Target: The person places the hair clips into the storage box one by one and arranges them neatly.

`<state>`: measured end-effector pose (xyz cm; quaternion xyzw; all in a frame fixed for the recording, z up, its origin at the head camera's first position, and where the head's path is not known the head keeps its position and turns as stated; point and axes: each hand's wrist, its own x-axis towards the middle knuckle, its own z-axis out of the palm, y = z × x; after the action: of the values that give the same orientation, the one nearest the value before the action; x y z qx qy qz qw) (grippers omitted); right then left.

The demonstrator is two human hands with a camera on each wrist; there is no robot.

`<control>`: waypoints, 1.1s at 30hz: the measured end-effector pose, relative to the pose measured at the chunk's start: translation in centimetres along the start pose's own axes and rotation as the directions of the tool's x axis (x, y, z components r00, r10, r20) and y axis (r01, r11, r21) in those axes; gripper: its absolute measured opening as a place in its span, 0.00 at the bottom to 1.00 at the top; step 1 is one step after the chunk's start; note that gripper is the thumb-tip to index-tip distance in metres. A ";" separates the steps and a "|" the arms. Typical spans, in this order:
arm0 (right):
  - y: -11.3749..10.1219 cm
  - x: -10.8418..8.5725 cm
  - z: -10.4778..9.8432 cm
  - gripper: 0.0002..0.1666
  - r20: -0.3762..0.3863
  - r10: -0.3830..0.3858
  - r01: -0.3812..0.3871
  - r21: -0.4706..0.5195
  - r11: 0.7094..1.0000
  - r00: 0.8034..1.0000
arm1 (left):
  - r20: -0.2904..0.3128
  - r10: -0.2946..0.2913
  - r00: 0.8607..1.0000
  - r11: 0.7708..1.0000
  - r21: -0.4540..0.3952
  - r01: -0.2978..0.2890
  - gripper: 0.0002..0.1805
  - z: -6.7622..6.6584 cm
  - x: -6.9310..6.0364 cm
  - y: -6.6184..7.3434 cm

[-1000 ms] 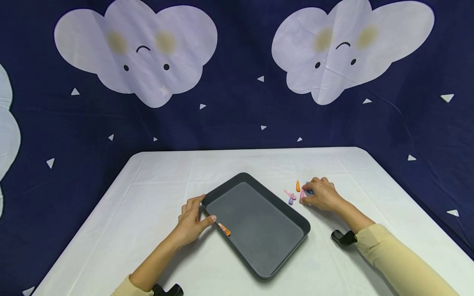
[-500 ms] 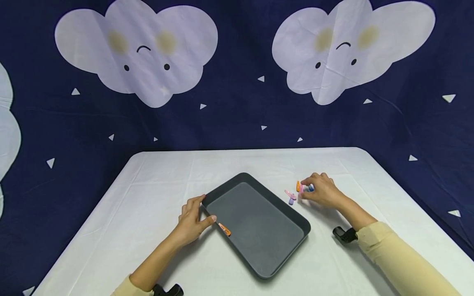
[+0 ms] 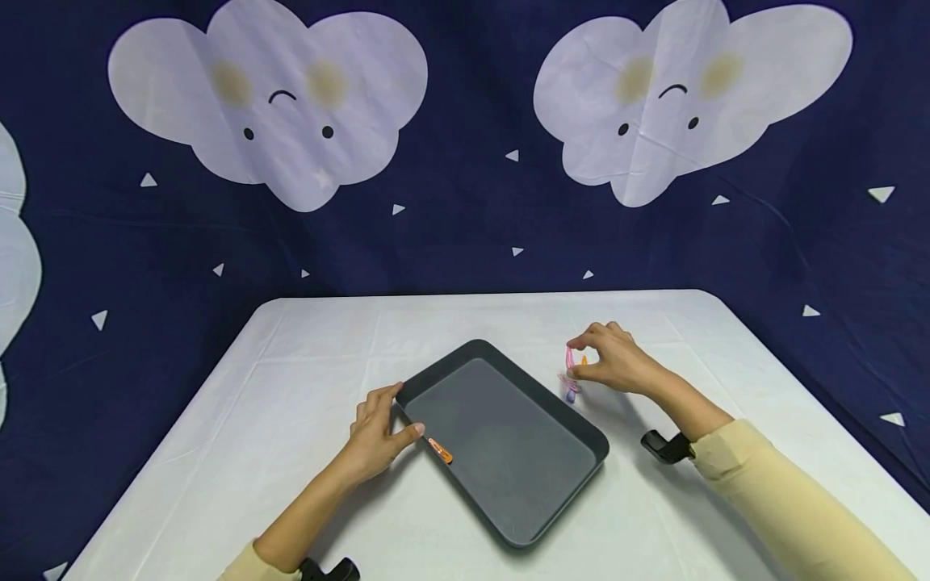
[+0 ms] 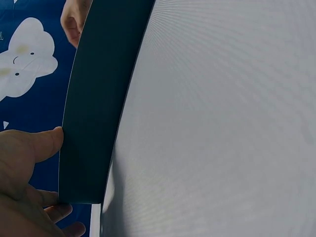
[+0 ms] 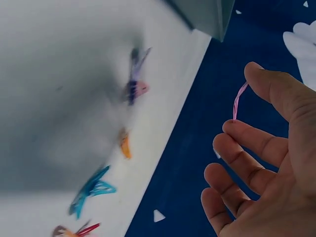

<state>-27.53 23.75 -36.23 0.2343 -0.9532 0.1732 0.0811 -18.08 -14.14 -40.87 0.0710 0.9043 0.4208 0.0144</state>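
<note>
A dark grey baking tray lies diagonally on the white table. My left hand grips its left corner, thumb at the rim; in the left wrist view the fingertips curl against the tray's end. An orange hair clip sits on the tray's rim beside the thumb. Above the table, right of the tray, my right hand pinches a pink hair clip between thumb and index finger. Below it lie a purple hair clip, partly over a pink one, and another orange hair clip.
A blue hair clip and a blurred reddish one lie farther along the white table. Behind the table hangs a dark blue backdrop with clouds and triangles. Black wrist devices protrude near the sleeves.
My right hand has lifted the pink hair clip off the table and carried it left, towards the tray. The left hand and the tray stay where they were.
</note>
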 end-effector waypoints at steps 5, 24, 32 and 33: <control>-1.5 0.7 -0.3 0.29 0.007 -0.057 0.057 0.020 0.998 0.998 | 0.004 0.000 1.000 1.000 -0.007 0.000 0.42 0.0 0.0 0.0; -6.6 2.7 0.0 0.28 0.064 -0.236 0.232 0.061 0.971 0.970 | 0.010 -0.008 1.000 1.000 -0.016 0.008 0.43 0.0 0.0 0.0; -8.0 3.6 0.9 0.27 0.101 -0.319 0.311 0.085 0.947 0.942 | 0.018 -0.010 1.000 1.000 -0.018 0.010 0.43 -0.1 0.0 0.1; -8.1 3.7 1.0 0.27 0.107 -0.330 0.321 0.088 0.943 0.938 | 0.018 -0.010 1.000 1.000 -0.018 0.010 0.43 -0.1 0.0 0.1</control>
<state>-26.94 15.10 -33.92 0.4013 -0.8978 0.1760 0.0431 -18.11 -14.16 -40.76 0.0700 0.9006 0.4282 0.0254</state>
